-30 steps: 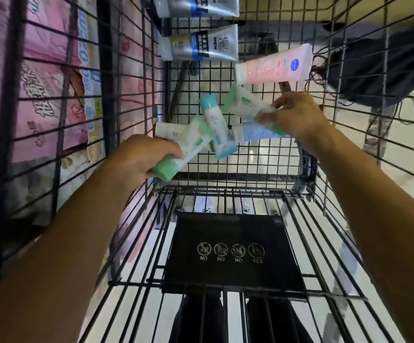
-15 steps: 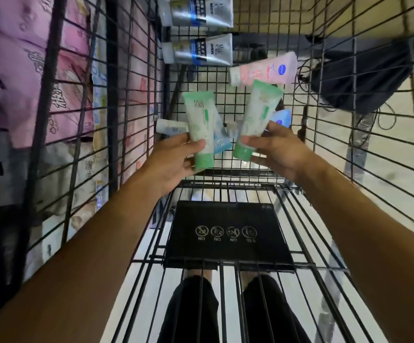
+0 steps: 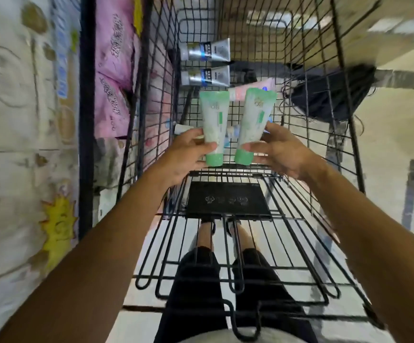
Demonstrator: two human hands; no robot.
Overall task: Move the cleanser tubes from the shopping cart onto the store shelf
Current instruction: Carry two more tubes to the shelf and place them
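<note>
My left hand (image 3: 184, 154) grips a green-and-white cleanser tube (image 3: 214, 120), cap down, above the black wire shopping cart (image 3: 310, 149). My right hand (image 3: 279, 151) holds a second matching green tube (image 3: 255, 120) right beside it, also cap down. Both tubes stand roughly upright, side by side, lifted off the cart floor. Deeper in the cart lie two silver-grey tubes (image 3: 204, 52) (image 3: 204, 76), a pink tube (image 3: 253, 91) and a small white tube (image 3: 183, 128), partly hidden behind the held ones.
The store shelf on the left holds pink packages (image 3: 113, 70) and beige printed packs (image 3: 22, 120) behind a dark upright post (image 3: 86, 120). A black bag (image 3: 329, 95) with cables lies beyond the cart's right wall. The cart's folded child-seat flap (image 3: 227, 200) is below my hands.
Both hands have drawn back and up with their green tubes, now held upright and closer together. The view has swung, bringing the shelf on the left more into sight.
</note>
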